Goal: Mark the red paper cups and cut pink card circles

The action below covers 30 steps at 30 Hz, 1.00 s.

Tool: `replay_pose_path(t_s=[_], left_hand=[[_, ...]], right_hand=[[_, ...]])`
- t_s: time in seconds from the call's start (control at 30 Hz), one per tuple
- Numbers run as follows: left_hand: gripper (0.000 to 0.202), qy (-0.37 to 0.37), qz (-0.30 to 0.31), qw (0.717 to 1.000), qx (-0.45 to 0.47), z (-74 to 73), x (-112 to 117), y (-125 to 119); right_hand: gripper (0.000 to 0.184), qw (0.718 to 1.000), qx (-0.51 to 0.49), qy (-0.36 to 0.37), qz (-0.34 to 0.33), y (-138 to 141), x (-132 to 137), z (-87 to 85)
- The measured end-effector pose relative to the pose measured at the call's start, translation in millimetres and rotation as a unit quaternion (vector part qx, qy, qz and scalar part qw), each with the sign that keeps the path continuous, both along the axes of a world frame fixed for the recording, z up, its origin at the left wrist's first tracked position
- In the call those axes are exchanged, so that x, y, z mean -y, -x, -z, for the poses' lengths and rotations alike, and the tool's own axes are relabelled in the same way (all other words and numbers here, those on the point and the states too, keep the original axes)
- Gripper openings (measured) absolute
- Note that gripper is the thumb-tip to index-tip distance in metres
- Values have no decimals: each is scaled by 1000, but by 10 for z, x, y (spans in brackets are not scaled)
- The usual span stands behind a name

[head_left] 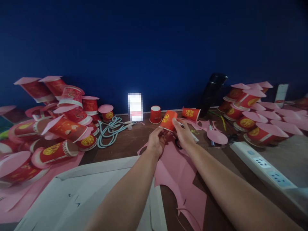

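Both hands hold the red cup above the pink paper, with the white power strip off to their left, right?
No. The head view shows the white power strip to their right. The left hand and right hand do hold the red cup above the pink paper.

Red paper cup [169, 120] with yellow print and a white rim: tipped on its side, base pointing up and away, pinched at the rim by the left hand [156, 141]. White stick [193, 136]: slanted, gripped in the right hand [184, 133], beside the cup.
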State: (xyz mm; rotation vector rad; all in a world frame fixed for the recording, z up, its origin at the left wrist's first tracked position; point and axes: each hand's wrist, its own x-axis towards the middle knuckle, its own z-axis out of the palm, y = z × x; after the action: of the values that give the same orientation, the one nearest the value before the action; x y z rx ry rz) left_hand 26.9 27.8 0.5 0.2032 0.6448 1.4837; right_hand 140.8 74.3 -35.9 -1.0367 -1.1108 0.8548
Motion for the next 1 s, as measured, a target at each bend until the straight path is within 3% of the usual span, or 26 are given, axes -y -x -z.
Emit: replay_pose_path(t_s=[0.1, 0.27, 0.37, 0.57, 0.67, 0.77, 0.87, 1.0], left_hand=[[3, -17, 20, 1000, -14, 14, 12, -8], [17, -71, 74, 993, -61, 19, 56, -50], [21, -80, 68, 990, -98, 1, 79, -67], [20, -88, 3, 991, -105, 10, 69, -55], [20, -65, -5, 993, -101, 29, 61, -55], [24, -65, 9, 992, -106, 28, 75, -69], [28, -97, 53, 987, -119, 21, 99, -88], [25, -94, 81, 985, -120, 31, 94, -87]], right_hand=[[46, 1000, -4, 10, 3, 36, 11, -8], [45, 997, 33, 18, 60, -9, -16, -81], [46, 996, 47, 16, 74, -10, 2, -103], [44, 997, -73, 4, -24, 63, 85, -135], [43, 988, -126, -3, -92, 81, 109, -186], [42, 981, -154, -11, -118, 88, 123, -231], [46, 987, -130, -12, -91, 89, 125, -241], [50, 999, -35, -28, 1, 71, 105, -223]])
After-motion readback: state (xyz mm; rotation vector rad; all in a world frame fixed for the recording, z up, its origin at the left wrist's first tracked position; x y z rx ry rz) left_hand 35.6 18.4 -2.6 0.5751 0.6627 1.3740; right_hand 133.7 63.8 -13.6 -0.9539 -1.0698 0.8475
